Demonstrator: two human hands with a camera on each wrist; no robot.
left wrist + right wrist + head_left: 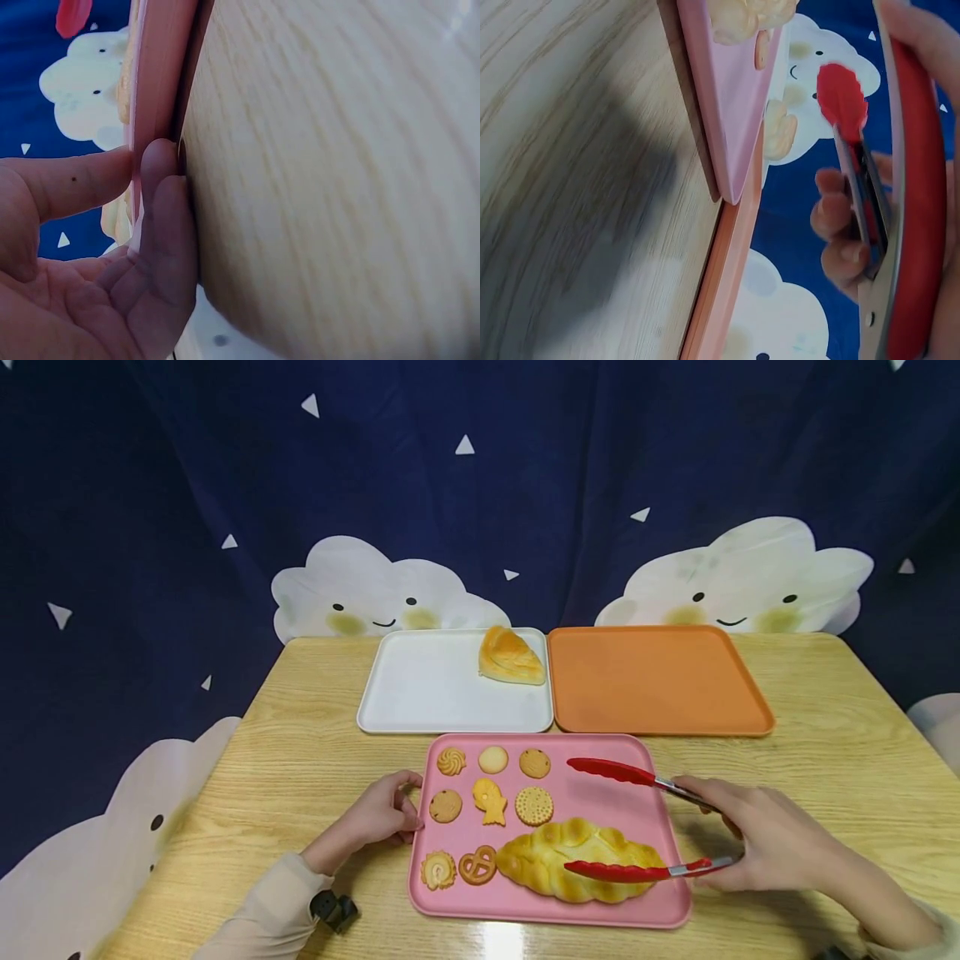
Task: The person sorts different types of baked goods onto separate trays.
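Observation:
My left hand [384, 810] pinches the left rim of the pink tray [600, 747]; in the left wrist view the thumb [90, 180] lies at the rim and the fingers bend against its underside. Red-tipped tongs [611, 768] are in my right hand [772, 835], their arms spread wide above the tray's right half. One tip overlaps a long braided bread [585, 839] in the head view; the other is over bare pink surface. Beside the bread lie several cookies, among them a pretzel [477, 865] and a fish-shaped one [491, 801].
Behind the pink tray stand a white tray [427, 685], bearing a wedge-shaped bread [510, 657], and an orange tray [652, 681], side by side. The wooden table [300, 735] ends at a dark blue cloud-patterned curtain [450, 510].

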